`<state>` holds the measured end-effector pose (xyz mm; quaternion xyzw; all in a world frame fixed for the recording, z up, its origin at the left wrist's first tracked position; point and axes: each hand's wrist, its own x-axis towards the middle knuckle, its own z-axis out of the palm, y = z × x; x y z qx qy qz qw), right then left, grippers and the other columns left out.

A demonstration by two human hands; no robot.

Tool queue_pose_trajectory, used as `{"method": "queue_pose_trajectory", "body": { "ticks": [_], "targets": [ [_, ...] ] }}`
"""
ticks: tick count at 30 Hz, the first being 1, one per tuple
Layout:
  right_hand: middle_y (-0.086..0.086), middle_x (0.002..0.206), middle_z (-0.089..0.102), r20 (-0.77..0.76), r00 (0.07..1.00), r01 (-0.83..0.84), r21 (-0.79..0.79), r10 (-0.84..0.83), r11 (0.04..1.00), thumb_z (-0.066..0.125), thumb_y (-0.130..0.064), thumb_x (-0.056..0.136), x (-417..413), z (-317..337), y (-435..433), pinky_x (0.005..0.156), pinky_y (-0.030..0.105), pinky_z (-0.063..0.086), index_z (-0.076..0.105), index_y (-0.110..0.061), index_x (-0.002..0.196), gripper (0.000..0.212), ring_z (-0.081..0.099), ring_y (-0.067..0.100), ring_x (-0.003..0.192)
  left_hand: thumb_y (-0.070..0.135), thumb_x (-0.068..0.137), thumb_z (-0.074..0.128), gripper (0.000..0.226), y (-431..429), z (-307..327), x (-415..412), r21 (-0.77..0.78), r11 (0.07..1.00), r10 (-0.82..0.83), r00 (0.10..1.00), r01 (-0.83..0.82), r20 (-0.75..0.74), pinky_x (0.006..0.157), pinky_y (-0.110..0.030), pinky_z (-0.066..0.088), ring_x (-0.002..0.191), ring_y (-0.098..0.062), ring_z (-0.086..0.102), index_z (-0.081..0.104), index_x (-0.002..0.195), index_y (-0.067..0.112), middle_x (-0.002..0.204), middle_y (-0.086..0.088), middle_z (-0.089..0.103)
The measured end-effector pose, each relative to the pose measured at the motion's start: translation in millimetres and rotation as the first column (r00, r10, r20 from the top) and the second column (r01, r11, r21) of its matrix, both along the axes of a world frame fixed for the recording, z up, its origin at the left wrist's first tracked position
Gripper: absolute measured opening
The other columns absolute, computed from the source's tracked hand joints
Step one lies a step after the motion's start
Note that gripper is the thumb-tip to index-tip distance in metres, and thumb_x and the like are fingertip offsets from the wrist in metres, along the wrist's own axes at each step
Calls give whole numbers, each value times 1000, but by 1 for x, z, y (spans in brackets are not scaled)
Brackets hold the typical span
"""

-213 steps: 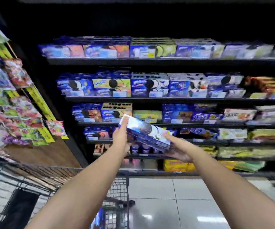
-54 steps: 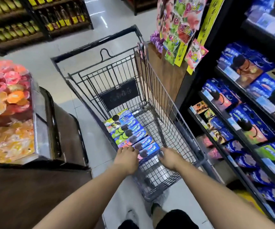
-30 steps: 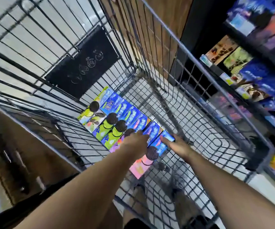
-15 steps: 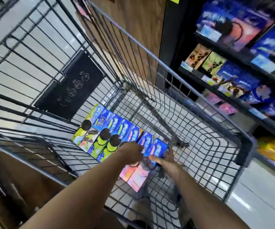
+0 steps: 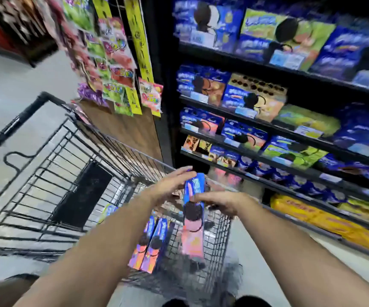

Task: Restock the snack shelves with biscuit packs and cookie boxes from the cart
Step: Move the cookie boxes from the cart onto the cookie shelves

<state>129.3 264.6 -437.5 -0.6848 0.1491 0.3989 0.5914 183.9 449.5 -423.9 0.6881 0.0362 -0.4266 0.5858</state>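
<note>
- Snack shelves (image 5: 245,60) rise beyond and to the right of both hands, packed with blue, green and orange cookie boxes.
- The wire shopping cart (image 5: 46,196) sits below and to the left of the hands.
- Candy bags (image 5: 117,74) hang on strips above and left of the left hand.
- A blue-and-pink cookie box (image 5: 193,229) is held upright between the hands, above the cart.
- Two more pink-and-blue boxes (image 5: 150,247) lie in the cart under the left wrist.
- The left hand (image 5: 168,189) lays nearly straight fingers along the held box's left edge.
- The right hand (image 5: 223,202) pinches that box, thumb across the front, fingers behind.
</note>
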Motion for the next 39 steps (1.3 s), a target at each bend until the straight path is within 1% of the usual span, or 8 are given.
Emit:
{"method": "queue_pose_trajectory", "body": {
  "ticks": [5, 11, 14, 18, 23, 27, 32, 39],
  "targets": [
    [-8, 115, 72, 144, 989, -19, 18, 16, 1000, 84, -37, 67, 6, 118, -60, 100, 36, 51, 47, -36, 134, 77, 67, 12, 110, 48, 84, 72, 29, -42, 97, 5, -189, 976, -107, 994, 105, 3, 75, -34, 58, 84, -13, 71, 68, 112, 40, 107, 4, 74],
    [4, 122, 72, 256, 954, 113, 178, -157, 977, 81, -39, 79, -5, 202, -135, 97, 37, 50, 68, -33, 120, 43, 67, 21, 109, 33, 92, 68, 30, -121, 200, -11, -250, 964, 144, 967, -89, 212, 59, -27, 51, 62, -13, 66, 57, 119, 26, 86, 2, 72],
    [5, 123, 71, 308, 918, 186, 227, -251, 956, 76, -36, 77, -13, 234, -171, 100, 42, 50, 64, -24, 126, 52, 68, 22, 103, 32, 91, 70, 33, -153, 239, -16, -325, 919, 311, 916, -223, 252, 61, -31, 55, 69, -19, 63, 55, 120, 24, 93, -3, 67],
    [-5, 108, 74, 342, 910, 167, 212, -233, 963, 71, -41, 79, -33, 262, -213, 78, 28, 51, 63, -28, 122, 45, 68, 9, 84, 27, 93, 69, 32, -176, 275, -15, -506, 775, 547, 803, -379, 237, 66, -39, 56, 76, -26, 55, 52, 119, 19, 94, -9, 62],
    [3, 121, 70, 313, 880, 255, 323, -357, 911, 70, -34, 77, -43, 274, -248, 108, 54, 36, 54, -35, 127, 52, 64, 30, 113, 30, 93, 69, 32, -191, 298, -10, -637, 614, 689, 710, -466, 146, 71, -40, 55, 82, -27, 60, 53, 117, 17, 89, -8, 67],
    [10, 118, 72, 390, 784, 335, 389, -482, 858, 80, -22, 71, -29, 284, -242, 82, 36, 56, 48, -27, 139, 75, 71, 27, 102, 30, 93, 69, 24, -197, 309, -12, -662, 582, 710, 692, -472, 131, 70, -37, 54, 72, -21, 64, 55, 109, 18, 85, -5, 71],
    [2, 142, 58, 595, 703, 332, 212, -390, 919, 97, -44, 50, -2, 311, -244, 114, 42, 37, 38, -24, 150, 118, 55, 18, 131, 26, 93, 71, 35, -162, 328, 6, -609, 747, 560, 745, -265, 363, 79, -29, 56, 88, -18, 71, 58, 123, 15, 104, -6, 75],
    [-23, 117, 71, 802, 595, 297, -157, -54, 942, 87, -73, 52, 54, 369, -212, 103, 33, 47, 55, -47, 132, 90, 66, -1, 109, 38, 91, 72, 28, -93, 369, 79, -148, 986, 162, 564, -72, 809, 94, -27, 52, 105, -8, 69, 68, 118, 31, 111, 12, 75]
  ]
}}
